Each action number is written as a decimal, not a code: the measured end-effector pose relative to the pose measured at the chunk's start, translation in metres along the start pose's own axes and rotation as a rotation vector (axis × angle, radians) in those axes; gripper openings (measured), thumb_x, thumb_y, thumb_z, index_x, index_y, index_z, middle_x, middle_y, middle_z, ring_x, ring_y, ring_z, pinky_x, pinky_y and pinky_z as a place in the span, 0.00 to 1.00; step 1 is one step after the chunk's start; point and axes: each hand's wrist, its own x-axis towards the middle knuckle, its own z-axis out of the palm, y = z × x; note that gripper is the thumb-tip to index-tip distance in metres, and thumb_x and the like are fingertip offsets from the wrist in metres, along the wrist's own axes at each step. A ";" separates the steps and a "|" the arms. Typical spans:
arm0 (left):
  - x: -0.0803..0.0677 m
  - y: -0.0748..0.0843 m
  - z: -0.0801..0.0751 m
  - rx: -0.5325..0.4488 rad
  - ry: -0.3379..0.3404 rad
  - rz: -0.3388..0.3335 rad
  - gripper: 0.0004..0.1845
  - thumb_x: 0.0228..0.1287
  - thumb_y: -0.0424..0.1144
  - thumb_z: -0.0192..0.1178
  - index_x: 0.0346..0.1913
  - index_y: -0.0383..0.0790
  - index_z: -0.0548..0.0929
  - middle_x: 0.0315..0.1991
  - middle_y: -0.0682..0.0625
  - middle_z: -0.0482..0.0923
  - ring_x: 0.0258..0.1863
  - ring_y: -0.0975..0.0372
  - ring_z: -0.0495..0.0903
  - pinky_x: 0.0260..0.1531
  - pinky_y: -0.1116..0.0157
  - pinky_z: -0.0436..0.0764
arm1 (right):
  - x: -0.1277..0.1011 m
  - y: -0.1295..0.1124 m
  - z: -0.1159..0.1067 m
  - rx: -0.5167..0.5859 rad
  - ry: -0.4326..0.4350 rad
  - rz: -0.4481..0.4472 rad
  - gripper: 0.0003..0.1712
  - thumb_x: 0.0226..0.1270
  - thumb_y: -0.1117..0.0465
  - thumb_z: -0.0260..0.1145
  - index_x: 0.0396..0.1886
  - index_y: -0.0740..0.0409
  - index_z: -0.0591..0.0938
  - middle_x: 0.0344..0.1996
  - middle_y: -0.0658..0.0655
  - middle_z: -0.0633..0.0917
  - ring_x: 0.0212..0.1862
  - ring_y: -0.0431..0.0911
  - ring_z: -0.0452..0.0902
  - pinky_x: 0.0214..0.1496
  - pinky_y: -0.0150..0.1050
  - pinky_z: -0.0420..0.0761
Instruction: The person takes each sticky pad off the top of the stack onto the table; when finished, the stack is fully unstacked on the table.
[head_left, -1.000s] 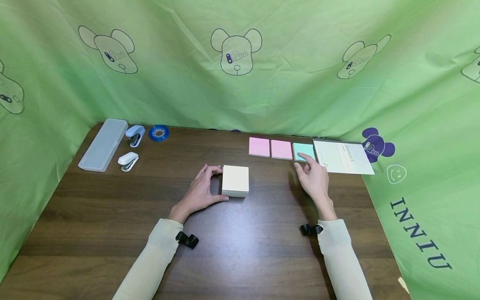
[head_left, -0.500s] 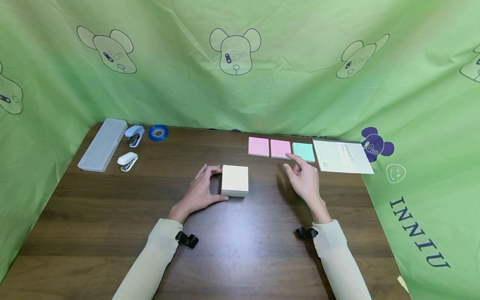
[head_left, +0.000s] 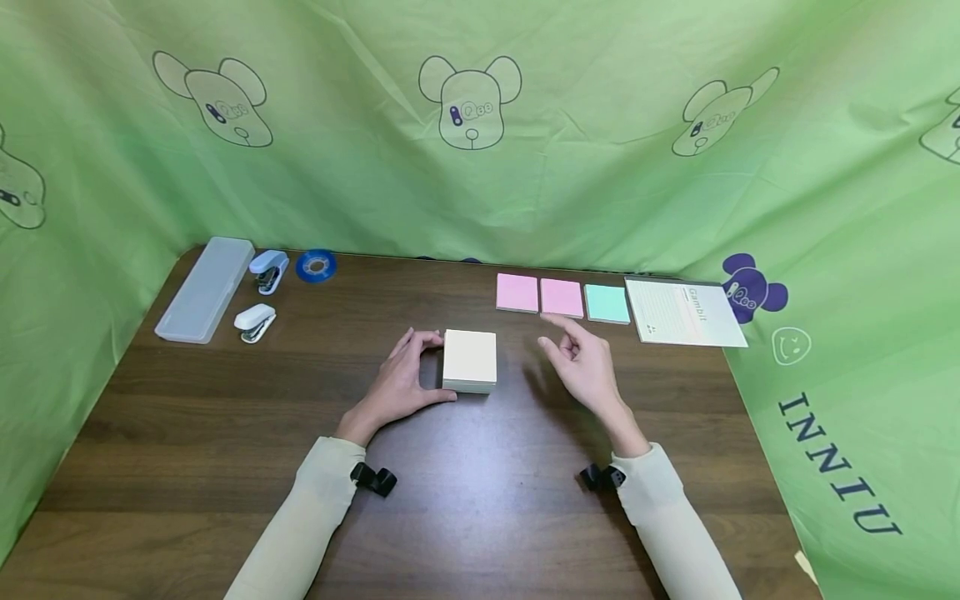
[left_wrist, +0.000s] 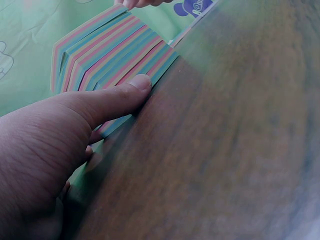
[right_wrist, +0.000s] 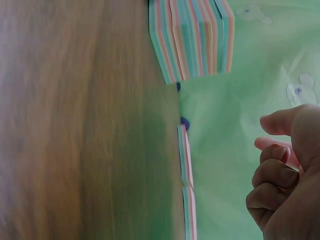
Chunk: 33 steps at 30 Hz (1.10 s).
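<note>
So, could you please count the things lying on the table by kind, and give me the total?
Flat sticky notes: 3, two pink and one teal
Thick note block: 1
Staplers: 2
Tape roll: 1
Clear case: 1
Notebook: 1
Total: 9

The head camera looks down and forward over the table [head_left: 480, 483]. Both wrist cameras sit low and close, sharing the striped paper block [left_wrist: 107, 50] at 12 o'clock.
</note>
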 end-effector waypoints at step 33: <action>0.000 -0.001 -0.001 -0.007 0.013 0.041 0.50 0.48 0.41 0.92 0.68 0.34 0.70 0.67 0.38 0.80 0.78 0.46 0.73 0.91 0.50 0.46 | -0.004 -0.036 0.041 0.071 -0.299 -0.048 0.44 0.63 0.52 0.87 0.77 0.56 0.80 0.25 0.45 0.69 0.29 0.39 0.64 0.37 0.36 0.68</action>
